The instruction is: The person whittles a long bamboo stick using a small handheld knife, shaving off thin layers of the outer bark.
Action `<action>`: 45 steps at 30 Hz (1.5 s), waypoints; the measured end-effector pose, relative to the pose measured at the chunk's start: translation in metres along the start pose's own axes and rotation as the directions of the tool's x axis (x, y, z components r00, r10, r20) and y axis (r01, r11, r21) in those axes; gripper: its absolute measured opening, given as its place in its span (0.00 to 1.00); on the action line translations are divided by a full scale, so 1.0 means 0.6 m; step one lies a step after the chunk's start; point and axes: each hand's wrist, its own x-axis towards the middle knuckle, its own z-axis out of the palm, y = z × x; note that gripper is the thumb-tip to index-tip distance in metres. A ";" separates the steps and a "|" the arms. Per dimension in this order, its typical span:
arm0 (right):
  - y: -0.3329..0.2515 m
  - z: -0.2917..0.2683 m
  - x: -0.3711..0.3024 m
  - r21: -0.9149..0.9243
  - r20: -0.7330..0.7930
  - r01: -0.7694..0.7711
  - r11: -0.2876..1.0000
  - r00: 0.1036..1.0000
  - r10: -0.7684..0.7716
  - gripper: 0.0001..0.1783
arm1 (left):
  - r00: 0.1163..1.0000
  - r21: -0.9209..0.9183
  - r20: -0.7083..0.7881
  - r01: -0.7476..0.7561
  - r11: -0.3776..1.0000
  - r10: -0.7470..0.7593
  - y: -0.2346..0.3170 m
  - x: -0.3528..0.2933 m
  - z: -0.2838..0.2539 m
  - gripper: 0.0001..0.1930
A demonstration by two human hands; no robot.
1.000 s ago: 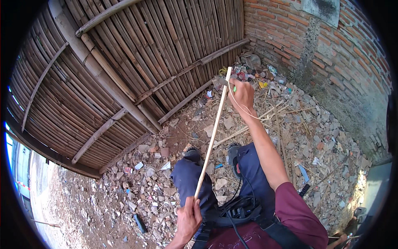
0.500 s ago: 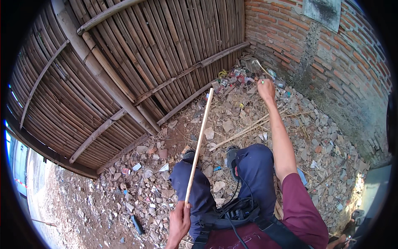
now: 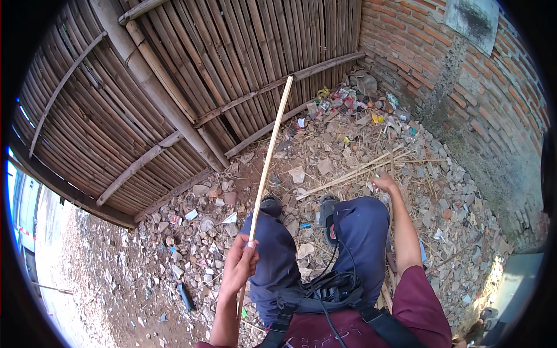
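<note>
My left hand (image 3: 239, 261) is closed around a long, pale split-bamboo strip (image 3: 271, 156). The strip slants up and away past my left knee, its far end against the bamboo wall; its lower end shows below my fist. My right hand (image 3: 383, 183) is beyond my right knee, over the rubble, with its fingers curled. A small green bit shows at those fingers, but what they hold is too small to make out. Close by, several thin bamboo strips (image 3: 348, 175) lie on the ground.
A bamboo-slat wall (image 3: 255, 52) with pole braces rises at left and ahead. A brick wall (image 3: 418, 64) curves along the right. Litter (image 3: 348, 98) gathers in their corner. Broken stones (image 3: 200, 190) cover the ground. A dark cylinder-like object (image 3: 185, 296) lies at lower left.
My right hand has come back from near the corner litter to beside my right knee. The left hand has risen slightly with the bamboo strip. A thin pale piece above my right hand no longer shows.
</note>
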 end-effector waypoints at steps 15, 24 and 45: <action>-0.427 -0.064 -0.395 0.274 -0.293 0.766 0.582 0.642 -0.708 0.22 | 0.979 -0.055 0.177 -0.095 0.994 0.104 0.055 0.039 0.082 0.13; -0.463 -0.008 -0.422 -0.088 -0.294 0.907 0.411 0.371 -0.881 0.19 | 0.974 -0.023 0.160 -0.157 0.987 0.159 0.068 0.028 0.122 0.11; -0.478 0.018 -0.397 -0.186 -0.507 0.875 0.446 0.303 -0.807 0.07 | 0.941 0.298 0.063 -0.336 0.894 0.332 0.060 0.023 0.164 0.12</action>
